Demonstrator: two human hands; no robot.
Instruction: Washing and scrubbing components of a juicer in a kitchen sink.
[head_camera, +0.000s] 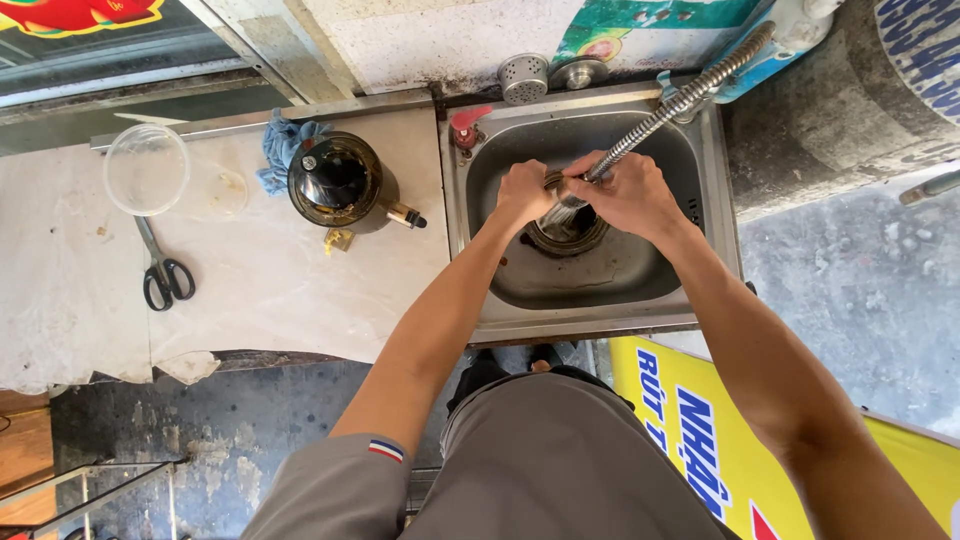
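- Tabletop (300, 290): pale, stained slab on the person's left; the work lies to the right of it, inside the sink.
- Sink (700, 180): steel basin set straight ahead of the body; both arms reach forward into it and meet over the drain (568, 235).
- Hose (680, 95): ribbed metal, long axis slanting from the far right corner down and leftward to the hands; its end sits at the right hand.
- Kettle (335, 180): dark, round, on the tabletop just left of the sink, well apart from either hand.
- Blue cloth (285, 145): bunched behind the kettle.
- Clear bowl (146, 168): far left of the tabletop, with scissors (160, 270) lying just nearer the body.
- Right hand (625, 195): curled closed round the hose end, above the drain.
- Left hand (525, 190): fingers closed on a small dark item (553, 181), too hidden to identify; held just left of the hose end, the two hands nearly touching.
- Red tap handle (466, 122): far left corner of the sink, nearer the left hand.
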